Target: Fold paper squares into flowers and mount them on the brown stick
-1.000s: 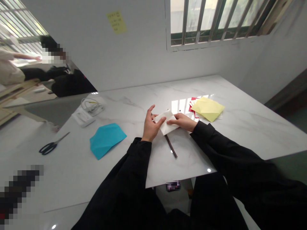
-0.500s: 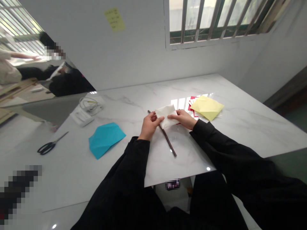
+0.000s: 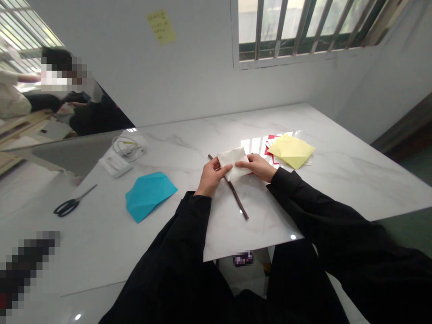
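A folded piece of white paper (image 3: 234,158) is held between both hands above the table. My left hand (image 3: 212,177) grips its left side, thumb on top. At its right side my right hand (image 3: 258,166) pinches it, with the thumb also lying on the upper face. Beneath the paper a thin dark brown stick (image 3: 239,201) lies slanted on the table, its middle hidden by the paper and my left hand. A bit of red shows under the paper's right edge; I cannot tell what it is.
A blue folded paper (image 3: 150,194) lies to the left, with black-handled scissors (image 3: 72,204) beyond it. A white power strip with a cable (image 3: 116,165) is behind them. Yellow paper (image 3: 293,150) rests on red and white sheets (image 3: 272,157) at right. Other people are at the far left.
Both hands keep hold of the white paper in nearly the same place; the right thumb has shifted very slightly left. At the far left, a person has moved.
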A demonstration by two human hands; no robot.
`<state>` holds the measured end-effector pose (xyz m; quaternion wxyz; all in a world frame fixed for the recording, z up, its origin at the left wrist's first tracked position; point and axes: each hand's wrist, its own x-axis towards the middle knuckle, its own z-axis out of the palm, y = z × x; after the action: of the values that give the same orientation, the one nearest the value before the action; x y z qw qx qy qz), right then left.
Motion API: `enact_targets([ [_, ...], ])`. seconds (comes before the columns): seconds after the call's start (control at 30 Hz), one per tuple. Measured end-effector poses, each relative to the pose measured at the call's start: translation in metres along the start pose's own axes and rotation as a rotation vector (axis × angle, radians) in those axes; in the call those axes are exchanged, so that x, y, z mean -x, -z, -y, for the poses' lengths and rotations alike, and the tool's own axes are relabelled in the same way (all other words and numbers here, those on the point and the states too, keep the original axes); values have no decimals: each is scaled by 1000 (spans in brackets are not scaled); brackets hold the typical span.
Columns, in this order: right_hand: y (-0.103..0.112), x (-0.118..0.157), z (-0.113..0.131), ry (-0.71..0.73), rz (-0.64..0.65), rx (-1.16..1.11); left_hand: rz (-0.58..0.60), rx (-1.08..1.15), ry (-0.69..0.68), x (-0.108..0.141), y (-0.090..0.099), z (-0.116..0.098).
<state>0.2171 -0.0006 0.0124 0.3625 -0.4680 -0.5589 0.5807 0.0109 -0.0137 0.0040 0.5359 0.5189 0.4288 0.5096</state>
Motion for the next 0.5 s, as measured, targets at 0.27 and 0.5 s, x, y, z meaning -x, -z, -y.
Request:
enact_targets([
  [0.27,1,-2,-4,27,34,-24,-12,-6,9,-1,1,1],
  [0.5,1,-2,-4,22,46,-55,-9,-3,12,0,0,0],
])
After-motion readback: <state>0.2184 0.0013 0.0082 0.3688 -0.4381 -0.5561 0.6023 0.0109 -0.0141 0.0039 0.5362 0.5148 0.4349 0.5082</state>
